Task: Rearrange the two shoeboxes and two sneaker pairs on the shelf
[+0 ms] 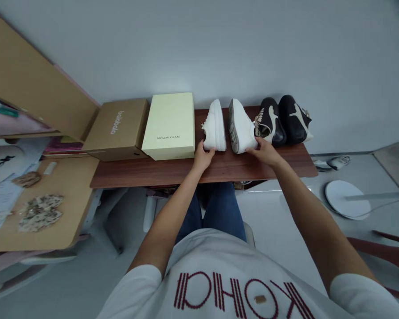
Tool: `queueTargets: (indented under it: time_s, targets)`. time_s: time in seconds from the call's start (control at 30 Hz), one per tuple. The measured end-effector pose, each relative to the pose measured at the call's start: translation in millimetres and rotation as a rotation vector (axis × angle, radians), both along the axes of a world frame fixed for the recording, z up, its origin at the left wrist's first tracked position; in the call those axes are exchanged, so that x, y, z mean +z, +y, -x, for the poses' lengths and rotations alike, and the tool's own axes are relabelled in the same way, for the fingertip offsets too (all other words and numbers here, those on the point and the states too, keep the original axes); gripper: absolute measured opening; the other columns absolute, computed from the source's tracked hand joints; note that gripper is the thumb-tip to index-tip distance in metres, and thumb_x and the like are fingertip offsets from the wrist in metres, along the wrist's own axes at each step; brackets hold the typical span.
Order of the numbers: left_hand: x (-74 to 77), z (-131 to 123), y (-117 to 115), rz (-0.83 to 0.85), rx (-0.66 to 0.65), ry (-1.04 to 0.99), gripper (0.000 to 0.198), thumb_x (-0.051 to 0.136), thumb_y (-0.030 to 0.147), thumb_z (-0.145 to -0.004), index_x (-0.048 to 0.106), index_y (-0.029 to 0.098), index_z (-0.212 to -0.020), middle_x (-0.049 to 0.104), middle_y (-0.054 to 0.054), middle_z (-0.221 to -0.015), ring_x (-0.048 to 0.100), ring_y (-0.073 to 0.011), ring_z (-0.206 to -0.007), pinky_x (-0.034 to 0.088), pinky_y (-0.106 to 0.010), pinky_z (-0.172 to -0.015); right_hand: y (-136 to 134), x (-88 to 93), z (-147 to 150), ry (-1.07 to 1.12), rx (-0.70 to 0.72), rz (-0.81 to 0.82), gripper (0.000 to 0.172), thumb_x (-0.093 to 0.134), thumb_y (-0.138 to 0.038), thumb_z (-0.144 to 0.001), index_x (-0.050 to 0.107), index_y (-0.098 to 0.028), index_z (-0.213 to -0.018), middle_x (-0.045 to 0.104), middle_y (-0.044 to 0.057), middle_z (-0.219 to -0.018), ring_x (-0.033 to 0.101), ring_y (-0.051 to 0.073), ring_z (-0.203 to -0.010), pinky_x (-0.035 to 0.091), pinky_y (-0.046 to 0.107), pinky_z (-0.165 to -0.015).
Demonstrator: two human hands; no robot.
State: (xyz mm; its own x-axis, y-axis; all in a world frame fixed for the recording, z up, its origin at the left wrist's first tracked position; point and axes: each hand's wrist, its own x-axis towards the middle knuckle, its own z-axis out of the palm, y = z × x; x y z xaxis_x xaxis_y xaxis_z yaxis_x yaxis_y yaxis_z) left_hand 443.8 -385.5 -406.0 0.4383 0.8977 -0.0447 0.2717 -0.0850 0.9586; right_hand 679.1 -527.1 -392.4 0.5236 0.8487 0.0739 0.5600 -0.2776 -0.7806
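Wall (236, 53): pale and plain, rising behind the far edge of your work surface.
Wooden board (146, 173): reddish-brown, narrow, running from side to side in front of you, with boxes on its left part and shoes on its right.
Left white shoe (215, 126): on the board just beside the pale yellow box, toe toward the wall, heel toward you, the side of its pale sole facing right.
Right white shoe (244, 128): near its mate with a gap between them, toe also toward the wall, tilted so that its grey tread shows on the left.
Left hand (203, 158): your thumb and fingers are closed around the heel of the left white shoe.
Right hand (265, 152): you grip the heel of the right white shoe; whether your fingers also touch the dark shoe beside it, you cannot tell from this view.
Dark shoes (294, 120): two with cream trim, side by side to the right of the white ones.
Pale yellow box (169, 119): lid on, marked MEIZHIYUAN.
Brown box (118, 124): closed, left of the yellow one, marked balabala.
Desk (75, 177): light wood, at your far left, holding papers (3, 199) and a patterned bow (41, 212).
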Motion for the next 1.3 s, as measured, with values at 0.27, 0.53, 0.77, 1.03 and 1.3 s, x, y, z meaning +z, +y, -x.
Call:
queueTargets:
  time_s: [0.27, 0.53, 0.77, 1.03, 1.3]
  targets:
    - [18.7, -12, 6, -0.097, -0.124, 0.153, 0.038, 0.071, 0.028, -0.084, 0.06, 0.012, -0.116, 0.07, -0.01, -0.108, 0.064, -0.0207, -0.096, 0.05, -0.032, -0.086, 8, 11.0, 1, 0.044, 0.104, 0.03, 0.051, 0.07, -0.057, -0.076, 0.061, -0.016, -0.105, 0.065, 0.003, -0.084, 0.058, 0.02, -0.076, 0.052, 0.038, -0.078]
    - [65.9, -18, 20, -0.397, -0.266, 0.491, 0.035, 0.066, 0.023, -0.089, 0.059, 0.017, -0.123, 0.069, -0.015, -0.117, 0.064, -0.0295, -0.11, 0.047, -0.038, -0.094, 19, 53.2, 8, -0.398, 0.134, 0.21, 0.038, 0.067, -0.034, -0.085, 0.062, -0.015, -0.117, 0.071, 0.011, -0.095, 0.066, 0.028, -0.092, 0.05, 0.037, -0.086]
    - [98.7, -27, 6, -0.476, -0.367, 0.731, 0.038, 0.058, 0.021, -0.094, 0.054, 0.015, -0.131, 0.068, -0.019, -0.122, 0.065, -0.0307, -0.115, 0.049, -0.039, -0.093, 41, 77.9, 35, -0.625, 0.201, 0.485, 0.046, 0.063, -0.032, -0.092, 0.054, -0.015, -0.134, 0.072, 0.019, -0.112, 0.068, 0.032, -0.106, 0.051, 0.037, -0.085]
    - [115.3, -30, -2, -0.527, -0.403, 0.905, 0.036, 0.044, 0.01, -0.096, 0.053, 0.008, -0.13, 0.068, -0.024, -0.116, 0.066, -0.032, -0.113, 0.052, -0.041, -0.092, 58, 96.5, 54, -0.757, 0.282, 0.593, 0.036, 0.056, -0.026, -0.096, 0.055, -0.015, -0.131, 0.071, 0.02, -0.119, 0.069, 0.03, -0.106, 0.051, 0.036, -0.083]
    - [111.0, -35, 5, -0.525, -0.406, 0.93, 0.037, 0.041, 0.004, -0.094, 0.057, 0.007, -0.128, 0.068, -0.025, -0.114, 0.066, -0.0326, -0.115, 0.052, -0.043, -0.095, 75, 94.0, 65, -0.728, 0.301, 0.603, 0.027, 0.056, -0.018, -0.094, 0.061, -0.014, -0.121, 0.072, 0.02, -0.116, 0.07, 0.03, -0.107, 0.052, 0.036, -0.084]
